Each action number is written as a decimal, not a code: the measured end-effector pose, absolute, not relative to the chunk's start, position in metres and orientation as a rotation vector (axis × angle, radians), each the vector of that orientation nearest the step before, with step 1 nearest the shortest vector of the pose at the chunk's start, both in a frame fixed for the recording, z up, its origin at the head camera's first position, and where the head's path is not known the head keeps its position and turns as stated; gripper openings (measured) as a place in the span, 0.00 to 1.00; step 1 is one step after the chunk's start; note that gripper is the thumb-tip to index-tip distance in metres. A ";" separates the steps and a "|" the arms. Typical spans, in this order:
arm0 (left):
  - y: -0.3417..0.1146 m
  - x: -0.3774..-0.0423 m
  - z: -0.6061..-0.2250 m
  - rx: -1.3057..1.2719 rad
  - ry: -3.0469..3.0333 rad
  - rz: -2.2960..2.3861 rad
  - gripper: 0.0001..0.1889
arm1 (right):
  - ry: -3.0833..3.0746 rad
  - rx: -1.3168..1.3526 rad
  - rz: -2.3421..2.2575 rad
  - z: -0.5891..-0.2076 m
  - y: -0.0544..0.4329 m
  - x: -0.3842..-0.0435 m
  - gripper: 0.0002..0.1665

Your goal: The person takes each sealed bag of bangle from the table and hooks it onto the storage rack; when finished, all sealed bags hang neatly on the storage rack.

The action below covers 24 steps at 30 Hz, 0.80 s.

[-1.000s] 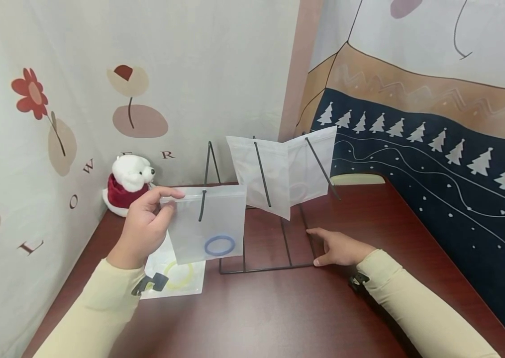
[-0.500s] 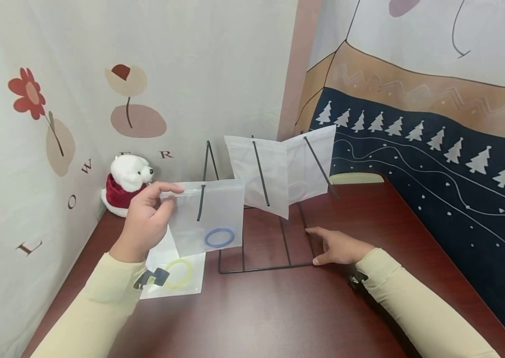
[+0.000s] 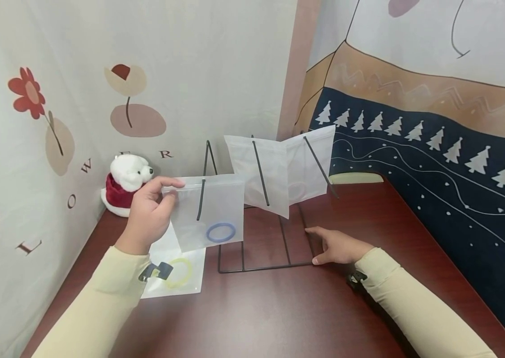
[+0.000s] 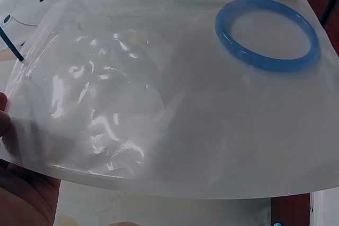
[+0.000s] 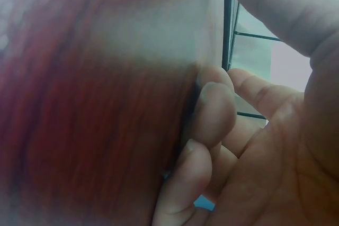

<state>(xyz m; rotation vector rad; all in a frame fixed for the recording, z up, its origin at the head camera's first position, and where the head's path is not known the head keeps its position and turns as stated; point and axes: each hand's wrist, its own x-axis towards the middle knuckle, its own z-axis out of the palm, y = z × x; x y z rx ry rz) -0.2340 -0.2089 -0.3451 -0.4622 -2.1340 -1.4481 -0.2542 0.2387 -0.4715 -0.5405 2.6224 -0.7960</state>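
Observation:
In the head view my left hand [image 3: 148, 216] pinches the upper left corner of a frosted zip bag [image 3: 189, 233]. A blue bangle [image 4: 275, 64] lies in that bag. The bag hangs on a front prong [image 3: 200, 200] of a black wire display rack [image 3: 265, 269], the prong passing through near its top edge. My right hand [image 3: 342, 247] grips the right front corner of the rack's base between thumb and index finger. Two more white zip bags, a nearer one [image 3: 245, 166] and a farther one [image 3: 312, 169], hang from prongs on the rack's right side.
Under my left wrist, a white zip bag [image 3: 196, 286] with a yellow ring [image 3: 189, 272] in it lies on the dark red table [image 3: 270, 318]. A white plush bear [image 3: 129, 171] in red sits at the back left. Printed curtains [image 3: 216, 74] enclose the table.
My left hand has raised the bag with the blue bangle slightly, and its top edge now sits higher on the prong. The right hand has kept its place on the rack.

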 end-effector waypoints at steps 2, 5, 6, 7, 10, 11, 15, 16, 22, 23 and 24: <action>-0.209 -0.236 -0.345 -0.455 -2.135 -1.448 0.14 | 2.622 -0.539 -0.796 -0.472 0.239 -0.254 0.53; -0.208 -0.238 -0.345 -0.440 -2.148 -1.443 0.14 | 2.625 -0.555 -0.799 -0.472 0.239 -0.254 0.53; -0.209 -0.239 -0.345 -0.434 -2.156 -1.436 0.14 | 2.627 -0.558 -0.800 -0.473 0.239 -0.254 0.52; -0.208 -0.240 -0.345 -0.430 -2.161 -1.438 0.13 | 2.628 -0.561 -0.802 -0.473 0.239 -0.254 0.52; -0.208 -0.243 -0.345 -0.421 -2.176 -1.437 0.13 | 2.630 -0.568 -0.805 -0.473 0.240 -0.255 0.52; -0.208 -0.243 -0.344 -0.416 -2.178 -1.439 0.13 | 2.630 -0.567 -0.803 -0.473 0.240 -0.255 0.52; -0.207 -0.246 -0.343 -0.394 -2.176 -1.451 0.12 | 2.634 -0.562 -0.791 -0.472 0.239 -0.254 0.53; -0.207 -0.246 -0.342 -0.387 -2.176 -1.454 0.12 | 2.634 -0.562 -0.789 -0.472 0.239 -0.254 0.53; -0.206 -0.251 -0.340 -0.378 -2.178 -1.461 0.13 | 2.631 -0.551 -0.794 -0.472 0.239 -0.254 0.53; -0.207 -0.252 -0.339 -0.382 -2.175 -1.466 0.14 | 2.633 -0.552 -0.792 -0.472 0.239 -0.254 0.53; -0.207 -0.254 -0.339 -0.381 -2.171 -1.470 0.14 | 2.634 -0.553 -0.792 -0.472 0.239 -0.254 0.53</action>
